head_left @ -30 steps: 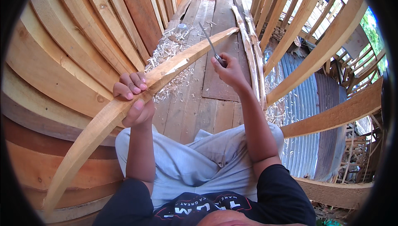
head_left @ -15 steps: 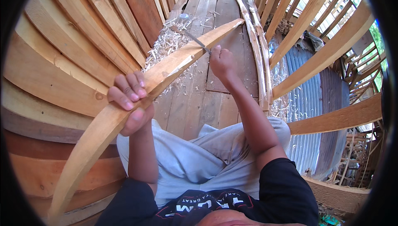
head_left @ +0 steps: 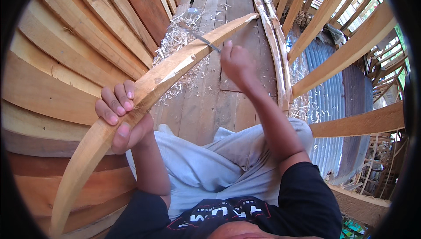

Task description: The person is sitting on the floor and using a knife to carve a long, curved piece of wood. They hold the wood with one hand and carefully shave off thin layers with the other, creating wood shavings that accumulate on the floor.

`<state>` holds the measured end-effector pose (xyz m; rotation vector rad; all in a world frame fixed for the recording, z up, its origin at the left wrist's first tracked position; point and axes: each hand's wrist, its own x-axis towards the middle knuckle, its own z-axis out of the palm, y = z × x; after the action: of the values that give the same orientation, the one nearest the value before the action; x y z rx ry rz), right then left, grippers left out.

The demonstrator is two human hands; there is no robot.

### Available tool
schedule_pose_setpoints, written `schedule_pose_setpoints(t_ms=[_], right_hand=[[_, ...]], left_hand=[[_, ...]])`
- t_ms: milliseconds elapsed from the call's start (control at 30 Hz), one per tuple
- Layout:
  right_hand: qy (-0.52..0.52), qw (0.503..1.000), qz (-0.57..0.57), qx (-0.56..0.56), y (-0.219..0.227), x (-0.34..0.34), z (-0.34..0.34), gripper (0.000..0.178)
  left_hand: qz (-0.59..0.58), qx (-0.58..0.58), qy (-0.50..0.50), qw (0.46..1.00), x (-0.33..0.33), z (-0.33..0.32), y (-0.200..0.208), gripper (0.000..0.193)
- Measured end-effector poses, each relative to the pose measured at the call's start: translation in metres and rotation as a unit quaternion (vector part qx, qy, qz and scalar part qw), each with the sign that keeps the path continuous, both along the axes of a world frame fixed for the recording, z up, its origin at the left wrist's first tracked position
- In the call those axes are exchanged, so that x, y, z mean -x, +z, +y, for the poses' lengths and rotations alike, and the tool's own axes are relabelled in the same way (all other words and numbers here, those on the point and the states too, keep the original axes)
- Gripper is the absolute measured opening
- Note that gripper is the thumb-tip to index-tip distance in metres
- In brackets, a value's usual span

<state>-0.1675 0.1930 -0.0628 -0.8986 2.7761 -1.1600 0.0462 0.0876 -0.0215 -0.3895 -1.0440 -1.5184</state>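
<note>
A long, curved wooden beam (head_left: 175, 65) slants from the lower left to the upper middle, with a pale, freshly cut patch along its right edge. My left hand (head_left: 118, 107) is closed around its lower half, fingers on top and thumb on the near side. My right hand (head_left: 239, 65), slightly blurred, is closed in a fist on the near end of a long, narrow knife-like blade (head_left: 199, 38). The blade lies across the beam's upper part, its far end reaching past the left edge. The part inside my fist is hidden.
Curled shavings (head_left: 175, 41) litter the plank floor (head_left: 193, 116) beyond the beam, near a small round container (head_left: 192, 11). Curved ribs (head_left: 66, 85) stand close on my left, more (head_left: 346, 57) on my right. Two thin strips (head_left: 272, 41) lie on the floor; corrugated metal (head_left: 326, 81) is outside.
The beam's middle has shifted left with my left hand on it. My right hand has moved slightly right and down, and the blade sits somewhat farther left and up.
</note>
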Motion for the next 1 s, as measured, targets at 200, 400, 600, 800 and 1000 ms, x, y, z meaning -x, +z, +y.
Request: schedule_pose_setpoints(t_ms=[200,400,600,800,1000], right_hand=[[0.023,0.999,0.023,0.005,0.007,-0.01,-0.001,0.055],[-0.034,0.979,0.19,0.061,-0.034,0.025,-0.01,0.052],[-0.049,0.935,0.332,0.12,-0.035,0.025,-0.005,0.046],[-0.021,0.986,0.165,-0.013,0.004,0.007,0.007,0.047],[0.175,0.98,-0.019,0.088,-0.004,-0.003,0.007,0.055]], left_hand=[[0.003,-0.016,0.024,1.0,-0.003,-0.005,0.0,0.023],[-0.028,0.051,0.014,0.998,-0.008,0.003,0.01,0.021],[-0.027,0.064,0.004,0.998,-0.012,-0.005,0.007,0.02],[-0.018,0.03,0.023,0.999,-0.014,-0.022,0.001,0.019],[-0.003,-0.01,0.034,0.999,-0.016,-0.034,-0.007,0.021]])
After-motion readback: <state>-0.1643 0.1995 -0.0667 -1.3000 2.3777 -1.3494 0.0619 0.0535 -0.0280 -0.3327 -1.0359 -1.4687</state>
